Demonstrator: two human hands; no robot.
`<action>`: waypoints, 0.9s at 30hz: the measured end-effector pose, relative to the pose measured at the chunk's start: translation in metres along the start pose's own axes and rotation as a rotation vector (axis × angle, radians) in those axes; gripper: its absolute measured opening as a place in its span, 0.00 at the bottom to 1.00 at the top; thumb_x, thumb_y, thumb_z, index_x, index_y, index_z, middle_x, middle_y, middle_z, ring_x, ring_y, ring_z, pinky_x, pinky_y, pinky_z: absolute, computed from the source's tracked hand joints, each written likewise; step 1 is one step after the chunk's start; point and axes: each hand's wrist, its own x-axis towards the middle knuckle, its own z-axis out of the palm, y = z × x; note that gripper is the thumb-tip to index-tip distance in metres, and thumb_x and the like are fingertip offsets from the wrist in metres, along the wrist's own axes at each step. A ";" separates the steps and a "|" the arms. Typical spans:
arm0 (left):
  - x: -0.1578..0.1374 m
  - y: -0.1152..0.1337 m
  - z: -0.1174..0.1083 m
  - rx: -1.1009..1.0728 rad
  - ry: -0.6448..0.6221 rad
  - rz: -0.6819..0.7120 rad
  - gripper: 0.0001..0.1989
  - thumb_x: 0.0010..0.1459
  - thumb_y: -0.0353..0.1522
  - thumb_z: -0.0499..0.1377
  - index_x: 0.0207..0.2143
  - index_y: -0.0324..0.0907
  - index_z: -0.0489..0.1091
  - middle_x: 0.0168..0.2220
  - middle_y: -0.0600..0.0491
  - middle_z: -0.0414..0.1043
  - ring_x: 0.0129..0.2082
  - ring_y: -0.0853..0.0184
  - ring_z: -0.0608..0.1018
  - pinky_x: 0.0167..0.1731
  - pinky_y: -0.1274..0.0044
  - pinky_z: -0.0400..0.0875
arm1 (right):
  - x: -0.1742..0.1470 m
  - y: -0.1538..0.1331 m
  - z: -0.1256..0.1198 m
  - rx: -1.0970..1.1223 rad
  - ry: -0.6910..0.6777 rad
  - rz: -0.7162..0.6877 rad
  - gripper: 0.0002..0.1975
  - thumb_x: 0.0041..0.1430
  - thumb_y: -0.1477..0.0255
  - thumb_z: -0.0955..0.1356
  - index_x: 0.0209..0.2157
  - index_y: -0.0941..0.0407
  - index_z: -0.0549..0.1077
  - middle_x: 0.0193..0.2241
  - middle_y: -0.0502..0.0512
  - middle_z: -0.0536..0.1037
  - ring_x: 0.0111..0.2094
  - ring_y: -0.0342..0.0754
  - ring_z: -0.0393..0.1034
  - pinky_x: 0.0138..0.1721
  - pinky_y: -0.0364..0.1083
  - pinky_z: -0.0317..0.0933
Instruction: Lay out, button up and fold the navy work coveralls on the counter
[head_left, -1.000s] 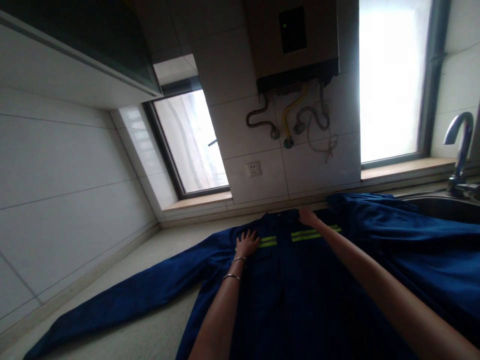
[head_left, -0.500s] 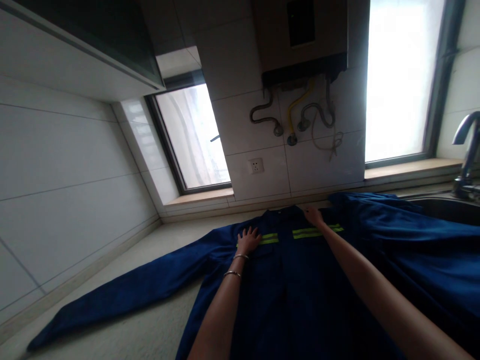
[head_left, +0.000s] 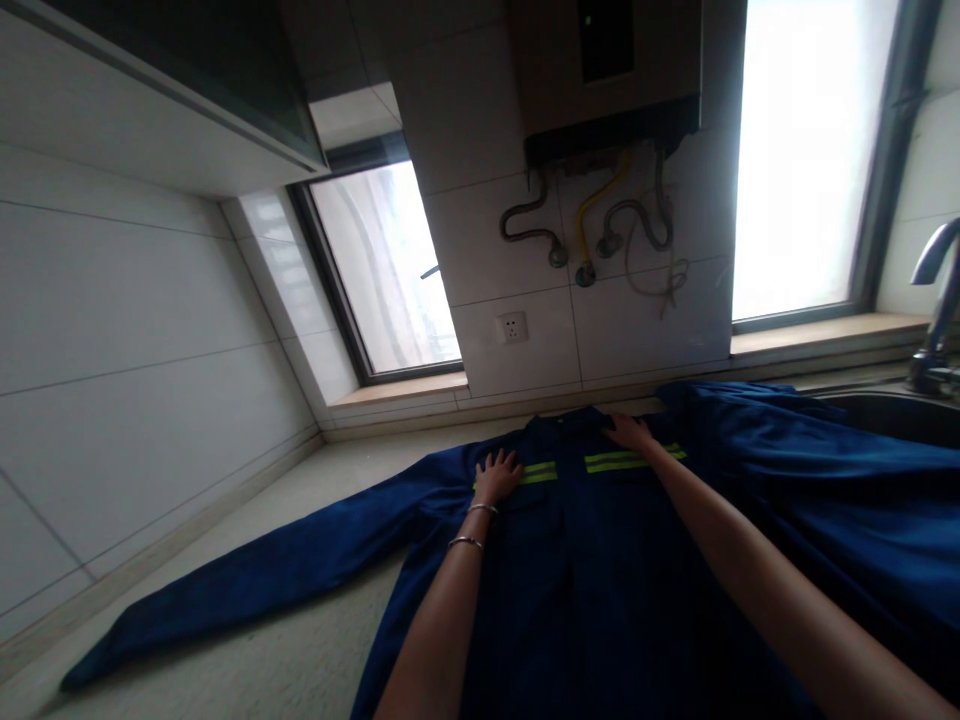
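Note:
A dark blue work jacket (head_left: 559,570) with yellow-green reflective stripes (head_left: 619,461) lies spread front-up on the counter, its collar toward the wall. One sleeve (head_left: 262,570) stretches out to the left. My left hand (head_left: 499,477) rests flat on the chest beside a stripe, fingers spread; two bracelets circle that wrist. Just below the collar, on the right, my right hand (head_left: 630,432) lies on the cloth with its fingers extended. More blue cloth (head_left: 847,510) is bunched to the right; I cannot tell whether it belongs to the same jacket.
The pale counter (head_left: 330,640) meets a tiled wall behind. A sink (head_left: 892,405) with a curved faucet (head_left: 934,290) is at the right, partly covered by cloth. A water heater (head_left: 607,70) with hoses hangs above, and a cabinet (head_left: 172,130) overhangs the upper left.
My right hand has shifted slightly down from the collar edge and its fingers lie flatter. The left hand stays in place. A small green light now shows on the heater.

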 end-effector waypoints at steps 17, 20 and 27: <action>-0.002 0.003 -0.003 0.002 -0.009 0.000 0.30 0.60 0.50 0.38 0.63 0.53 0.47 0.66 0.52 0.42 0.63 0.51 0.48 0.56 0.53 0.45 | -0.039 -0.045 0.003 -0.020 -0.213 -0.443 0.28 0.61 0.52 0.56 0.61 0.41 0.54 0.64 0.47 0.47 0.63 0.61 0.41 0.59 0.62 0.40; 0.000 0.004 -0.003 -0.013 -0.017 -0.018 0.31 0.60 0.50 0.37 0.63 0.53 0.48 0.66 0.51 0.42 0.63 0.50 0.48 0.56 0.53 0.45 | -0.040 -0.044 0.001 -0.027 -0.215 -0.402 0.28 0.59 0.48 0.55 0.60 0.38 0.54 0.65 0.47 0.41 0.63 0.63 0.38 0.58 0.63 0.40; 0.002 0.004 -0.004 -0.019 -0.036 -0.025 0.30 0.59 0.50 0.38 0.63 0.54 0.47 0.66 0.52 0.42 0.64 0.50 0.47 0.56 0.52 0.44 | -0.033 -0.047 -0.005 -0.025 -0.302 -0.362 0.31 0.56 0.44 0.55 0.60 0.38 0.54 0.64 0.50 0.47 0.63 0.63 0.40 0.58 0.63 0.39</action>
